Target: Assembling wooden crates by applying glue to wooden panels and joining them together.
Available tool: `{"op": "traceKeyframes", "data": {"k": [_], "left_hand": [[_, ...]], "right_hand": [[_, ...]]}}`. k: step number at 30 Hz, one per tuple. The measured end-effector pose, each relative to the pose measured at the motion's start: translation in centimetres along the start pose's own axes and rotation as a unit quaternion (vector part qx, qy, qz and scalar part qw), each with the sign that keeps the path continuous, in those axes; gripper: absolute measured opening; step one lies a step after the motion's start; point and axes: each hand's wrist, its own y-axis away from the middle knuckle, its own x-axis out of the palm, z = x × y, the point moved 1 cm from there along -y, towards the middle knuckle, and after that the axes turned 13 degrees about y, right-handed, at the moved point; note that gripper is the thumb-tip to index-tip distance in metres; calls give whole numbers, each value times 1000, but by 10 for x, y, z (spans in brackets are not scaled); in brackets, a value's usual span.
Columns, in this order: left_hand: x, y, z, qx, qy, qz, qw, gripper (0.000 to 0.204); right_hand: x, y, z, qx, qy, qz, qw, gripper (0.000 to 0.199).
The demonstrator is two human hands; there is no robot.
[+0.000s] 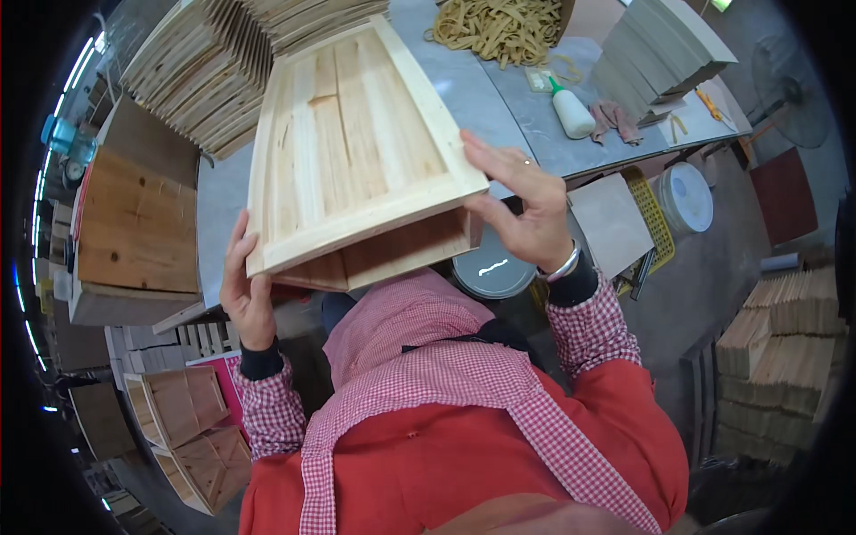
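Observation:
Both of my hands hold a pale wooden box (357, 134), tilted over the near edge of the grey table (227, 192). Its framed panel faces up, and the open end towards me shows a hollow inside. My left hand (245, 290) grips the near left corner, fingers along the side and thumb at the lower edge. At the near right corner, my right hand (528, 201) pinches the frame between thumb and fingers. The far end of the box reaches up to the stacked wood pieces at the back.
Stacked wood frames (196, 71) stand back left. Farther right on the table are a heap of tan strips (499, 27), a white glue bottle (572, 111), a pink rag (615, 122) and stacked boards (660, 58). Below are a round lidded bucket (493, 267) and a yellow basket (658, 214).

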Motion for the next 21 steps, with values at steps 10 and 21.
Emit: {"op": "traceKeyframes", "data": {"k": [10, 21], "left_hand": [[5, 10, -4, -62, 169, -155, 971, 71], [-37, 70, 1, -211, 148, -356, 898, 36]], "right_hand": [[-65, -63, -252, 212, 298, 19, 931, 29], [-53, -65, -437, 396, 560, 307, 660, 21]]}}
